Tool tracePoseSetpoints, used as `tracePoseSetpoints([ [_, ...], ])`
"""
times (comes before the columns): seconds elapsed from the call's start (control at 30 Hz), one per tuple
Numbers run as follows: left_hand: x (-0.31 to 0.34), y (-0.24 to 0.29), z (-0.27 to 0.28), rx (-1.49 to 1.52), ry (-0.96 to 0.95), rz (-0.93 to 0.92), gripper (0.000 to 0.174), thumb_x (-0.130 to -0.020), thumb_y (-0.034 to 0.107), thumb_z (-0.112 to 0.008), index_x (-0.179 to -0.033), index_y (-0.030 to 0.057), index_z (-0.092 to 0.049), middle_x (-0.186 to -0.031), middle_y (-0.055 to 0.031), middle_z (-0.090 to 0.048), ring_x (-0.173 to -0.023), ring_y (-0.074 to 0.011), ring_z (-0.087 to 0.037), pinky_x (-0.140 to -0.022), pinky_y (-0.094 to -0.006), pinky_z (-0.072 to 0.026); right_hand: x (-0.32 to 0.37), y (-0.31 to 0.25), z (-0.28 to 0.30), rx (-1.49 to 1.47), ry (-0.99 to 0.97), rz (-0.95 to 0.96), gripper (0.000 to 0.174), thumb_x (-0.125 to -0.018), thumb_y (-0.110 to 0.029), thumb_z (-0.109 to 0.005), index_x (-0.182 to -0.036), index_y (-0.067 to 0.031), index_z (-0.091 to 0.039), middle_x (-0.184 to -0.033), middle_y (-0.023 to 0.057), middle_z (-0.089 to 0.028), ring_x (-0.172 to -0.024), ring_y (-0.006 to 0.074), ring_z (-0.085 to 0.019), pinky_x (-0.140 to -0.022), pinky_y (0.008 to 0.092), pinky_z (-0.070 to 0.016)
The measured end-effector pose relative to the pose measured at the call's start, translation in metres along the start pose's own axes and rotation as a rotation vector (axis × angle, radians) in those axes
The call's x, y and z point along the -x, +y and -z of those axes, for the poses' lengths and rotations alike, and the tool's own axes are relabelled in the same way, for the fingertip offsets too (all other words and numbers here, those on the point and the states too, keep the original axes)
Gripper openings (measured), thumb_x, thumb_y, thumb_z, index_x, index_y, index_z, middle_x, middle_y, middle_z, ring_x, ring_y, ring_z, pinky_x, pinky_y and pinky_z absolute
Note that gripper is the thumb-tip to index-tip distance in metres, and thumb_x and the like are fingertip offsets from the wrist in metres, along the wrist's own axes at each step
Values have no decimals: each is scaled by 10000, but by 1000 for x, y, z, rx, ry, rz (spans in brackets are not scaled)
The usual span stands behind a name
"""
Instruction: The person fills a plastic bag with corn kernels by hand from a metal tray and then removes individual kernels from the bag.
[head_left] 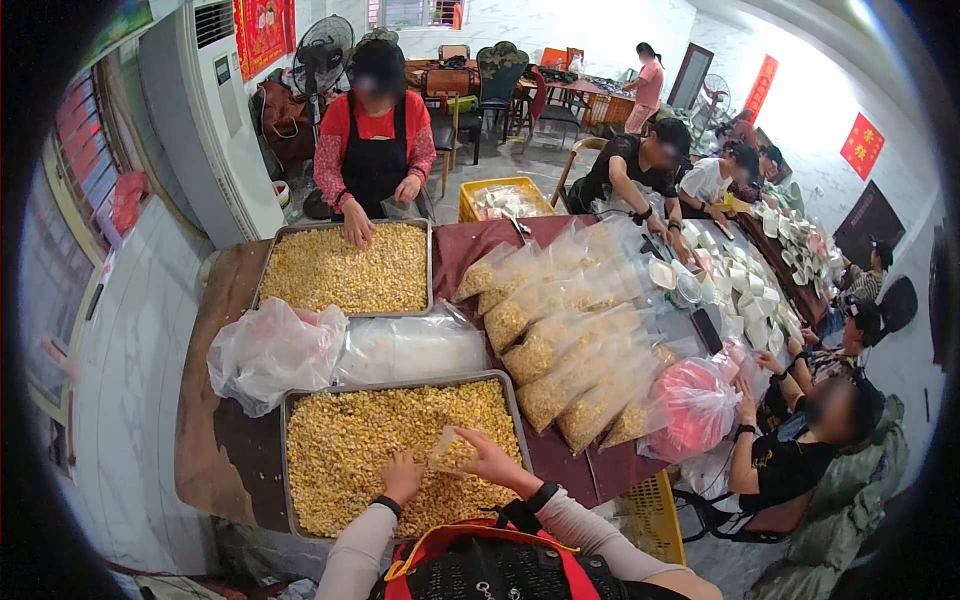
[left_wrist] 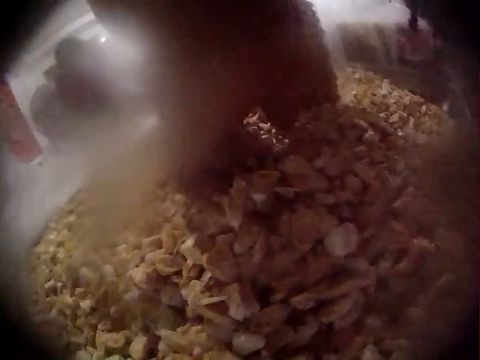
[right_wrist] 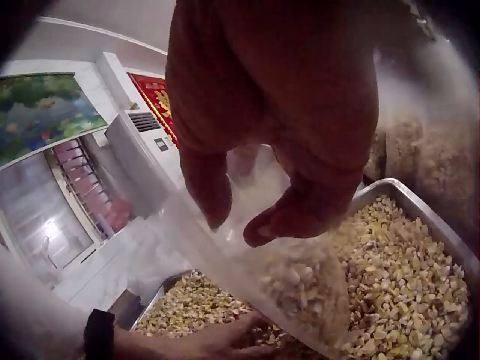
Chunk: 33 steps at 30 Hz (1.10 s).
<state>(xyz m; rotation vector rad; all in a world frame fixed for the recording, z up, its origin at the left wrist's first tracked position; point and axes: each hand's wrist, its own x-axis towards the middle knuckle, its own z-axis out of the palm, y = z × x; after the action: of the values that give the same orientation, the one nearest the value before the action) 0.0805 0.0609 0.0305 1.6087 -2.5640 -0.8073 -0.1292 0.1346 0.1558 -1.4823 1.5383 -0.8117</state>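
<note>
Just in front of me is a metal tray (head_left: 518, 418) heaped with small yellow and cream kernel-like pieces (head_left: 345, 450). My left hand (head_left: 403, 477) is down at the pieces, fingers extended into them; the right wrist view shows this hand (right_wrist: 214, 341) low beside the bag. Thumb and fingers of my right hand (head_left: 492, 462) grip a clear plastic bag (head_left: 452, 452) near its mouth, over the tray. Some pieces lie inside the bag (right_wrist: 300, 289). In the left wrist view, the dark, blurred hand (left_wrist: 232, 82) covers part of the heap.
Clear plastic bags (head_left: 270, 350) lie beyond my tray, then a second filled tray (head_left: 345, 270), where a person in an apron (head_left: 380, 150) works. Several filled bags (head_left: 560, 360) lie in rows to the right. More people sit along that side near white containers (head_left: 745, 290).
</note>
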Motion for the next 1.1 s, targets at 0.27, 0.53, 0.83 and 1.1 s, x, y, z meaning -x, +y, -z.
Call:
tracePoseSetpoints([
  [0.27,-6,4,-11,-81,-207,-80,293,-820,225,-561,-1072,80,-526,-975,-144,-563,-872,-307,-546,-729,-400,-444,-3,7,-7,-9,-11,-3,706,-714,-88,-630,-1340,-77,-304,-1322,192,-342,-1208,302,-360,-943,331,-371],
  [0.53,-6,-23,3,1515,-350,473,247,-871,245,-477,-983,34,-539,-861,-101,-595,-742,-228,-582,-629,-383,-474,-6,3,-12,-37,-27,16,719,-708,-67,-633,-1345,-86,-300,-1262,179,-385,-781,175,-541,-727,290,-464],
  [0.83,7,-2,23,1977,-174,501,176,-834,186,-475,-974,102,-541,-863,-75,-559,-750,-258,-534,-641,-403,-476,-7,9,-19,-9,-12,33,691,-686,-104,-644,-1312,-72,-353,-1293,172,-399,-1218,307,-343,-1009,346,-297],
  [1.1,3,20,52,1902,-217,371,139,-862,114,-520,-1001,105,-522,-797,-30,-534,-695,-154,-527,-591,-301,-449,-2,13,-22,-44,18,20,693,-688,-52,-614,-1323,-94,-341,-1316,175,-352,-1216,340,-329,-1000,366,-304],
])
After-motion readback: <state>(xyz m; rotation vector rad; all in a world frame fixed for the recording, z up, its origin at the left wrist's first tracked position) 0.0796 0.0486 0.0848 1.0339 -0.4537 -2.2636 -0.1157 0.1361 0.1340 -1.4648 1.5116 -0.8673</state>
